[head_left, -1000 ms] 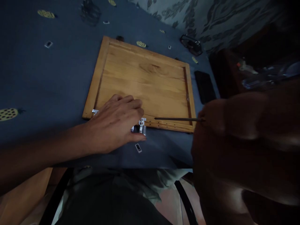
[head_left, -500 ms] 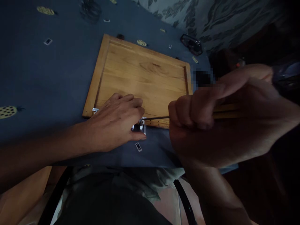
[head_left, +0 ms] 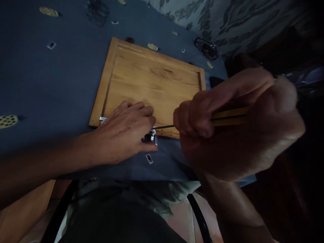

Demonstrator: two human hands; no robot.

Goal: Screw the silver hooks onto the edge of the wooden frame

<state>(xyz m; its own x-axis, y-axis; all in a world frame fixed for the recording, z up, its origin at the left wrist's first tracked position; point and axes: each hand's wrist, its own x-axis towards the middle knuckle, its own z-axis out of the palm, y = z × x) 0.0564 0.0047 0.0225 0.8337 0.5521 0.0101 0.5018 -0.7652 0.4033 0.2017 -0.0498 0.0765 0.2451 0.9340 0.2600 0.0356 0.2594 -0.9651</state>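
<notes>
A framed wooden panel (head_left: pixel 154 79), like a cabinet door, lies flat on a dark blue tablecloth. At its near edge my left hand (head_left: pixel 126 131) is closed around a shiny metal hinge (head_left: pixel 153 136), thumb below and fingers above, partly hiding it. My right hand (head_left: pixel 227 125) grips a screwdriver by its yellow and black handle (head_left: pixel 229 116). The thin shaft runs leftward, and its tip meets the hinge beside my left fingers. Another metal piece (head_left: pixel 102 118) shows at the panel's near left corner, partly covered by my left hand.
Dark-framed glasses (head_left: pixel 206 48) rest beyond the panel's far right corner. A dark wiry object (head_left: pixel 97 11) stands at the back. The tablecloth (head_left: pixel 63 77) has printed pineapples and small labels. Black chair arms (head_left: pixel 199 216) flank my lap below the table edge.
My right hand has shifted slightly left and turned at the wrist, exposing more of the screwdriver handle. My left hand keeps its place on the hinge, and the panel stays put.
</notes>
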